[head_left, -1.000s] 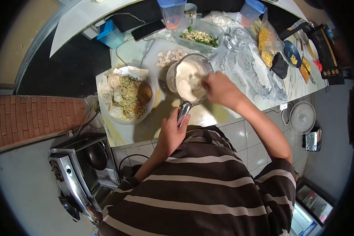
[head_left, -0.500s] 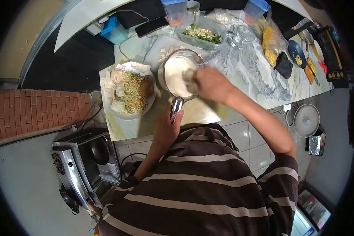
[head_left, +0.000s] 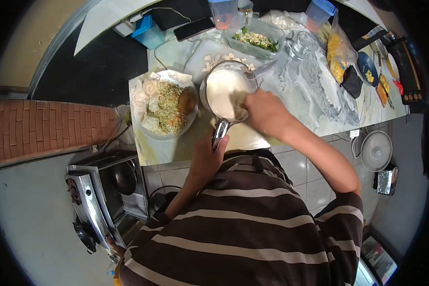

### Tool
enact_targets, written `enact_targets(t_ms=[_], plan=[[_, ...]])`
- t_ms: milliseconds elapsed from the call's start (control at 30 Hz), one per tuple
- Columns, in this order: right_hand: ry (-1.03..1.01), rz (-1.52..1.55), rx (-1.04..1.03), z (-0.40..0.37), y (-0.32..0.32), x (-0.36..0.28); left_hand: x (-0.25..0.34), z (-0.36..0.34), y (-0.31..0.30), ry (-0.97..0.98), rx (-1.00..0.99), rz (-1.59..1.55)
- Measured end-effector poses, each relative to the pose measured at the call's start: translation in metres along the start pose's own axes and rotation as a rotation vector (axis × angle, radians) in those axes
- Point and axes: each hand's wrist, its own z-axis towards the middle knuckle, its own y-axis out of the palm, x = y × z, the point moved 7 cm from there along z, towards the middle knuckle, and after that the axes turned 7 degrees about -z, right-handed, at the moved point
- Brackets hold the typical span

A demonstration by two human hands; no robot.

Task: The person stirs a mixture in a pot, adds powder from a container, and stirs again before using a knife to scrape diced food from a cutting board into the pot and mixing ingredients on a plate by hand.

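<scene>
A steel saucepan [head_left: 228, 93] full of a white batter stands on the marble counter [head_left: 295, 90]. My left hand [head_left: 206, 155] grips its metal handle at the counter's near edge. My right hand [head_left: 266, 112] reaches into the pan from the right, fingers closed on something in the batter; what it holds is hidden by the hand and the mix. A white plate [head_left: 165, 108] of chopped vegetables, white pieces and a brown round item lies just left of the pan.
Behind the pan lie a cutting board with white cubes [head_left: 221, 58], a clear tub of salad [head_left: 255, 39], a phone [head_left: 194, 28], blue-lidded containers [head_left: 148, 32] and a glass [head_left: 300, 45]. A bag of yellow food [head_left: 337, 59] lies at right. A stove [head_left: 107, 190] stands low left, a fan [head_left: 376, 151] right.
My right hand has kept shifting about inside the pan while the left stays on the handle. The whole view has drifted slightly, so everything sits a little right and higher.
</scene>
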Motion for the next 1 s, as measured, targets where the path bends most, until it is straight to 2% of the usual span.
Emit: enact_targets(t_ms=[67,100,200,233,300,333,367,400,500,533,600,633,667,733,800,867,933,1000], plan=[[-0.117,0.134,0.064,0.020,-0.002,0.003,-0.011,-0.003,0.004,-0.129,-0.058,-0.007],[-0.043,0.129,0.148,0.027,-0.009,0.011,-0.016,-0.005,0.004,-0.188,-0.090,-0.005],[0.030,0.122,0.209,-0.004,-0.016,0.020,-0.010,-0.002,-0.003,-0.100,-0.063,-0.022],[-0.101,0.137,0.249,-0.010,-0.006,0.027,-0.010,0.000,-0.004,-0.103,-0.053,-0.030],[-0.054,0.071,0.266,-0.028,-0.024,0.027,-0.027,-0.007,0.000,-0.363,-0.146,-0.245],[-0.004,0.008,0.300,-0.034,-0.035,0.030,-0.029,-0.008,-0.002,-0.368,-0.144,-0.245],[-0.069,-0.098,0.373,-0.038,-0.040,0.031,-0.031,-0.009,-0.001,-0.376,-0.178,-0.279],[-0.062,-0.095,0.374,-0.039,-0.042,0.030,-0.031,-0.010,0.002,-0.381,-0.217,-0.313],[-0.085,-0.403,0.397,-0.032,-0.036,0.021,-0.018,-0.013,0.006,-0.325,-0.253,-0.221],[-0.077,-0.404,0.402,-0.030,-0.030,0.017,-0.016,-0.014,0.008,-0.317,-0.259,-0.218],[-0.122,-0.478,0.356,-0.029,-0.018,0.004,-0.019,-0.020,0.016,-0.422,-0.322,-0.313],[-0.212,-0.432,0.296,-0.034,-0.009,-0.001,-0.018,-0.020,0.016,-0.422,-0.318,-0.314],[-0.216,-0.431,0.295,-0.043,-0.011,0.001,-0.017,-0.020,0.015,-0.410,-0.318,-0.279],[-0.407,-0.447,0.256,-0.064,-0.020,-0.004,-0.021,-0.024,0.015,-0.410,-0.313,-0.249],[-0.418,-0.425,0.281,-0.059,-0.031,0.003,-0.018,-0.024,0.016,-0.224,-0.286,-0.153],[-0.262,-0.502,0.407,-0.046,-0.047,0.013,-0.014,-0.027,0.021,-0.245,-0.295,-0.161],[-0.222,-0.542,0.418,-0.039,-0.027,0.010,-0.007,-0.026,0.023,-0.258,-0.306,-0.164],[-0.387,-0.508,0.359,-0.055,-0.004,-0.012,-0.006,-0.023,0.018,-0.299,-0.261,-0.152]])
